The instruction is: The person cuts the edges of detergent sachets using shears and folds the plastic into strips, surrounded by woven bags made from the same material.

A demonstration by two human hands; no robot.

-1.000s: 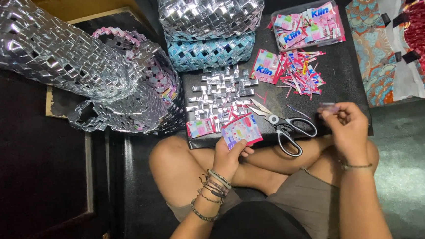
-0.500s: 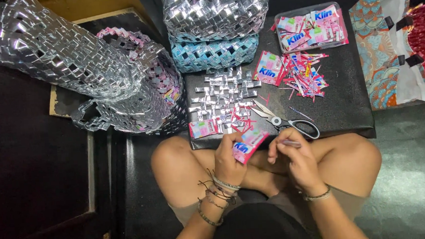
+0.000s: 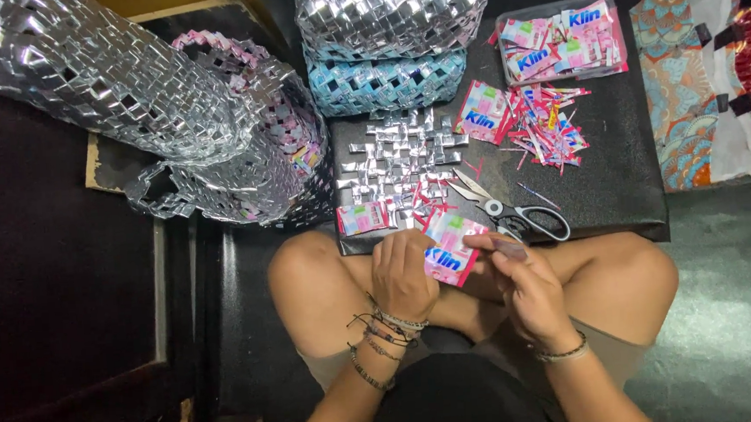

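Observation:
My left hand (image 3: 404, 274) holds a pink sachet wrapper (image 3: 449, 248) over my lap, just below the black board's edge. Close beside the wrapper on the right, my right hand (image 3: 526, 282) pinches a thin folded foil strip (image 3: 506, 245). A silver woven foil mat (image 3: 403, 161) lies on the black board (image 3: 605, 193), with grey-handled scissors (image 3: 508, 213) to its right. Above the scissors lies a heap of pink wrapper strips (image 3: 548, 122).
A clear tray of pink sachets (image 3: 563, 41) stands at the board's far right. Woven silver baskets (image 3: 125, 87) and a silver-and-blue woven bag (image 3: 391, 36) crowd the left and top. A patterned cloth (image 3: 698, 78) lies at the right on the grey floor.
My right hand came in from the right, past the scissors, with the strip and now meets the wrapper. My left hand with the wrapper stayed over my lap.

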